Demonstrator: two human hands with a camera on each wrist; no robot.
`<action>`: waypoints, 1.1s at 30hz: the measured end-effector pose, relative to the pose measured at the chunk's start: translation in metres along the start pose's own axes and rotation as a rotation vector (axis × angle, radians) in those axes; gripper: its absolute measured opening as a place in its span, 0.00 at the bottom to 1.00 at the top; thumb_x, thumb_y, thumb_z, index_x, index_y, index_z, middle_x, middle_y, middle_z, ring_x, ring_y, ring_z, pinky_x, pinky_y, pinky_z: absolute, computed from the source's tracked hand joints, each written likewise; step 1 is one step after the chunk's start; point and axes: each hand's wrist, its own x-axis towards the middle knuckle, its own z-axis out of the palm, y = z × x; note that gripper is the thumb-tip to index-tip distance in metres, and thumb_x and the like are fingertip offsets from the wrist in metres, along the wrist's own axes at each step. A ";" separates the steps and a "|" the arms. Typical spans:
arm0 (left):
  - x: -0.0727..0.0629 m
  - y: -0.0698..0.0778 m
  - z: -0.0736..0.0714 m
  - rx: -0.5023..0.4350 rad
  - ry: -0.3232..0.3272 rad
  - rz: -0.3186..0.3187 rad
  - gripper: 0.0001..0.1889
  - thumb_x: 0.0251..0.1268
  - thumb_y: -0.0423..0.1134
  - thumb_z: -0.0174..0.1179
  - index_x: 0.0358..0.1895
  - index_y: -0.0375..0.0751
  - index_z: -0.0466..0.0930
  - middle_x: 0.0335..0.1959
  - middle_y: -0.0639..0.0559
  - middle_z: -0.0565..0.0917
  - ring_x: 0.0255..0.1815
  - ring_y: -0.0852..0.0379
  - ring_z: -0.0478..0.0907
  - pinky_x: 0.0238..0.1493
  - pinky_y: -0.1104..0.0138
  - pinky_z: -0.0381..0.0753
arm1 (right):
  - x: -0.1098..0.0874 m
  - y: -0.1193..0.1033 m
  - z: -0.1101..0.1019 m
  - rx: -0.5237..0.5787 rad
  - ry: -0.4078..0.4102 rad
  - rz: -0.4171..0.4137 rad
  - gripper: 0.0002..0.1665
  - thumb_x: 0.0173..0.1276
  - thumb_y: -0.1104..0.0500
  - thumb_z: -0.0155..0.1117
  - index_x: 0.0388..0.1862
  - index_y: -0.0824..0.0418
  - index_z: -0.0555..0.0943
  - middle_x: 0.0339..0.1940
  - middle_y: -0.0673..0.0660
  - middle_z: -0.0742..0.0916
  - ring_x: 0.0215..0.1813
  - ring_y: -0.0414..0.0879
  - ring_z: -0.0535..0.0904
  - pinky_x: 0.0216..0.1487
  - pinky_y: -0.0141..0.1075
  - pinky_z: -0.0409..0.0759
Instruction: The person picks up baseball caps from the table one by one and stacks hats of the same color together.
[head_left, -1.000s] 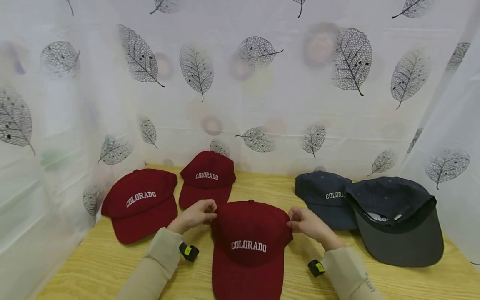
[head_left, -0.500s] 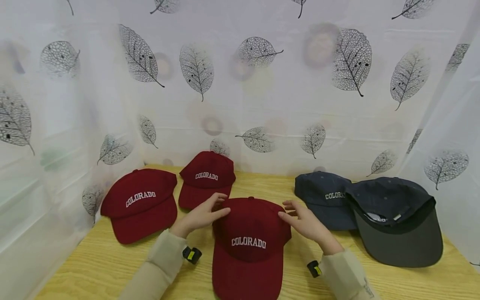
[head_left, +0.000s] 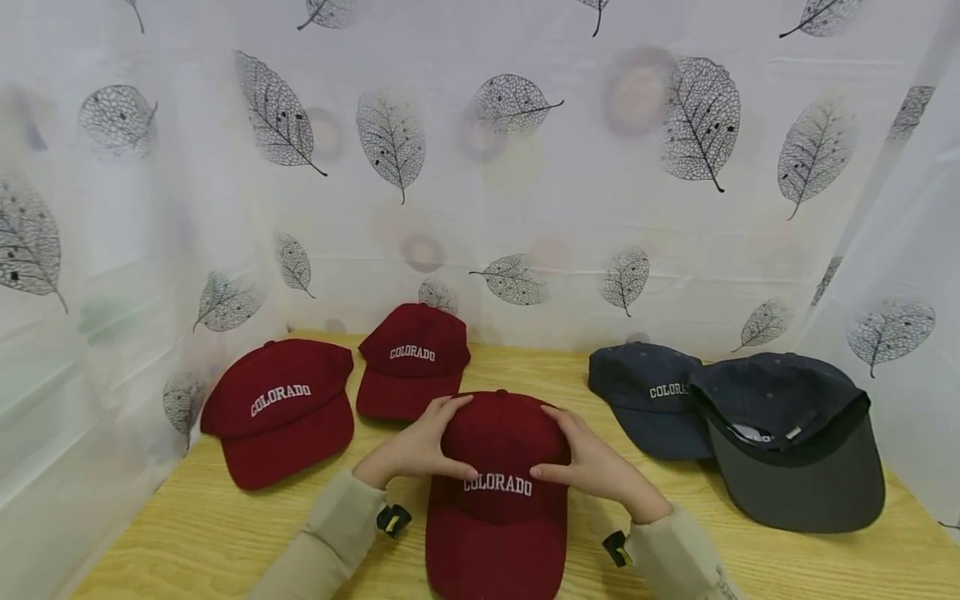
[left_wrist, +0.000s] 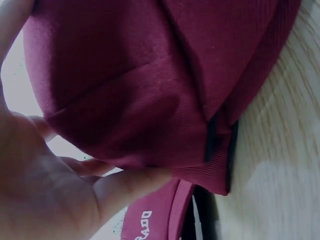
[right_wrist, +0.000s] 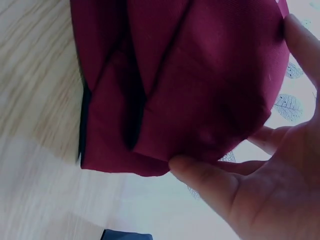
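Observation:
A dark red baseball cap with white COLORADO lettering sits upright at the front middle of the table, brim toward me. My left hand cups the left side of its crown, thumb on the front by the lettering and fingers over the top. On the other side my right hand holds the crown the same way. Both wrist views show the folded lower edge of the crown fabric close to the wood, with fingers against it. Part of the crown's sides is hidden behind the hands.
Two more red caps, a left one and a rear one, stand behind on the left. To the right, a navy cap is partly covered by another navy cap showing its underside. A leaf-printed curtain closes off the back and sides.
Both hands let go of the pinched crown edges, spread their fingers, then moved inward to cup the crown with thumbs on its front. The red cap stays nearly in place.

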 end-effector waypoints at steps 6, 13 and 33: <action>-0.005 0.000 0.002 0.040 -0.002 -0.063 0.54 0.39 0.54 0.69 0.68 0.41 0.45 0.61 0.35 0.56 0.58 0.43 0.60 0.53 0.51 0.63 | -0.009 0.004 -0.004 0.022 -0.037 0.093 0.52 0.53 0.43 0.65 0.66 0.68 0.53 0.63 0.67 0.62 0.62 0.59 0.60 0.56 0.51 0.61; -0.018 -0.002 0.001 0.099 -0.004 -0.140 0.55 0.40 0.55 0.68 0.68 0.37 0.43 0.57 0.31 0.62 0.53 0.42 0.67 0.48 0.53 0.68 | -0.019 0.010 -0.008 0.045 -0.084 0.169 0.53 0.55 0.44 0.63 0.67 0.69 0.48 0.57 0.71 0.70 0.51 0.59 0.72 0.46 0.49 0.70; -0.026 0.004 0.001 -0.022 -0.066 -0.126 0.54 0.48 0.49 0.65 0.67 0.32 0.33 0.25 0.44 0.78 0.22 0.53 0.76 0.32 0.63 0.74 | -0.028 0.011 -0.007 0.184 -0.220 0.160 0.51 0.60 0.49 0.60 0.66 0.75 0.42 0.47 0.70 0.77 0.43 0.56 0.77 0.32 0.42 0.76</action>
